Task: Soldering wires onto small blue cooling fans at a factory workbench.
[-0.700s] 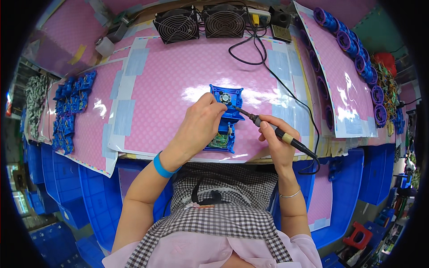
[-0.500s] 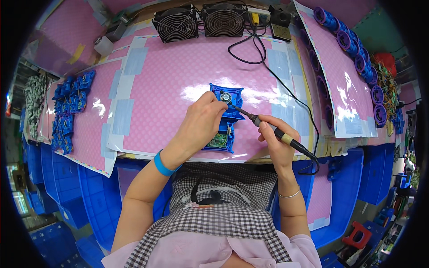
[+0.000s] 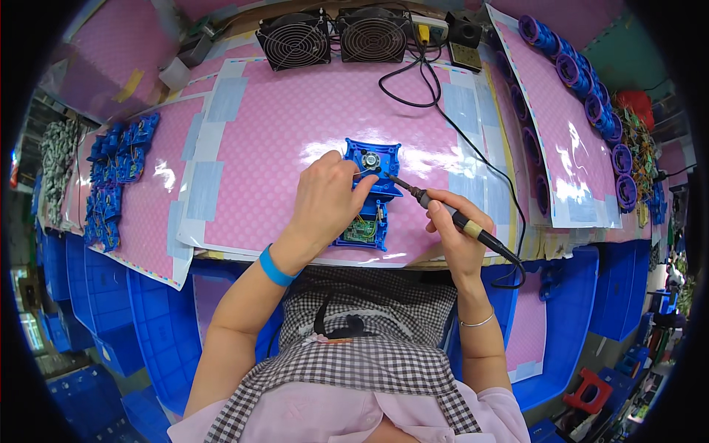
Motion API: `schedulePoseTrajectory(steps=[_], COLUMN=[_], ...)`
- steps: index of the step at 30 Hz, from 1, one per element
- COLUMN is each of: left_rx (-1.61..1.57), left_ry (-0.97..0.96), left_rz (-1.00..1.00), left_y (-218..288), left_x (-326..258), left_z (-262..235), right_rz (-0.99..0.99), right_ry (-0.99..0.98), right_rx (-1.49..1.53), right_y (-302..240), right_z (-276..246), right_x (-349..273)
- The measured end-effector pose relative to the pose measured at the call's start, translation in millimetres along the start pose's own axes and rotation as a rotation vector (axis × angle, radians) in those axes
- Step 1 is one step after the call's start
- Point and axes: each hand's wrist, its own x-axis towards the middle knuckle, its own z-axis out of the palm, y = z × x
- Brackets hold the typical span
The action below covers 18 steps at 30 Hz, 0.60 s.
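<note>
A blue plastic housing (image 3: 391,153) lies opened on the pink-covered bench, with a round speaker (image 3: 371,160) fixed inside its far half. Its near half holds a green circuit board (image 3: 360,230). My left hand (image 3: 325,199) is at the left side of the housing, thumb and fingers closed on a thin wire (image 3: 367,172) by the speaker. In my right hand (image 3: 458,229) is a soldering iron (image 3: 436,207), gripped like a pen. Its tip points left into the far half, close to the speaker's lower right edge; whether it touches anything is too small to tell.
Two black fans (image 3: 295,40) stand at the back, beside a soldering iron stand (image 3: 465,48). The iron's black cord (image 3: 484,155) runs across the right side. Blue housings (image 3: 111,177) sit at left; blue and purple rings (image 3: 569,66) line the right board. Blue bins (image 3: 159,325) flank me below.
My left hand has drawn back slightly left from the speaker, its fingers lifting off the middle of the housing. The soldering iron has stayed nearly in place.
</note>
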Motion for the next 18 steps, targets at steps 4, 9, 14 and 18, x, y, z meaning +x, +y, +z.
schedulePoseTrajectory(steps=[4,9,14,18], left_rx=[0.001,-0.218,-0.482,-0.383], left_ry=[-0.008,0.110,0.058,0.095], left_rz=[-0.036,-0.084,-0.258,-0.029], left_y=[-1.9,3.0,9.2,-4.2], left_x=[1.9,-3.7,-0.9,-1.6], left_z=[0.1,-2.6,-0.7,6.7], right_rz=[0.005,-0.002,0.024,0.017], right_ry=[0.023,0.056,0.044,0.051], right_rx=[0.017,0.053,0.049,0.053], right_y=[1.5,-0.5,3.4,2.1], right_z=[0.9,1.9,2.8,3.0], right_x=[-0.9,-1.9,-3.5,-3.3])
